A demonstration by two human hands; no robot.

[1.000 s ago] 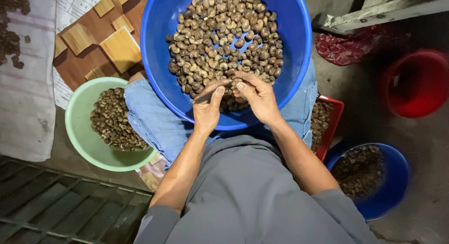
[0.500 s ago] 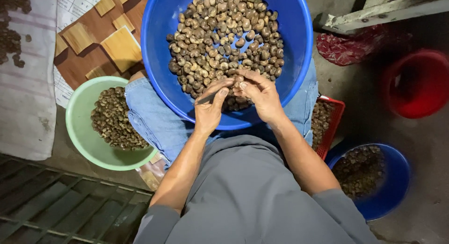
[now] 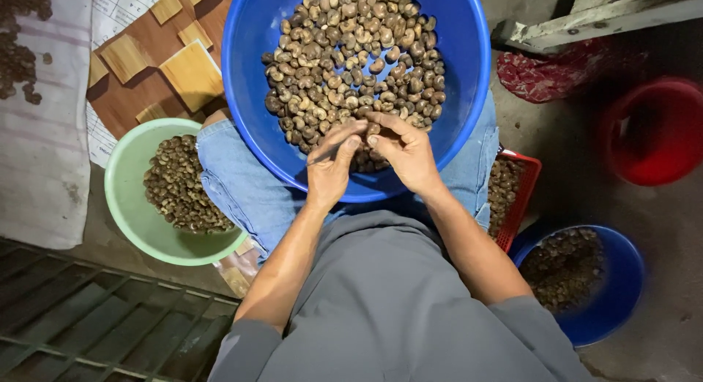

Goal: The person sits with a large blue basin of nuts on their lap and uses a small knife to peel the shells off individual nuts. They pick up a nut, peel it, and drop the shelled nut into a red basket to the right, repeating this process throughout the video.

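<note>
A large blue basin (image 3: 469,74) rests on my lap, holding a heap of brown nuts in their shells (image 3: 351,60). Both hands meet over the basin's near edge. My left hand (image 3: 331,166) is closed around a thin dark tool (image 3: 322,158), its thumb and forefinger pressed toward the right hand. My right hand (image 3: 404,151) pinches a single nut at its fingertips, right against the left hand's fingers. The nut itself is mostly hidden by the fingers.
A pale green bowl (image 3: 124,206) of nuts sits by my left knee. On my right are a red basket (image 3: 526,195) and a smaller blue bowl (image 3: 622,294), both with nuts. A red bucket (image 3: 652,133) stands far right. A metal grate (image 3: 88,316) lies lower left.
The fingertips of both hands have shifted slightly while working the nut between them. The hands stay at the same spot over the basin's near edge.
</note>
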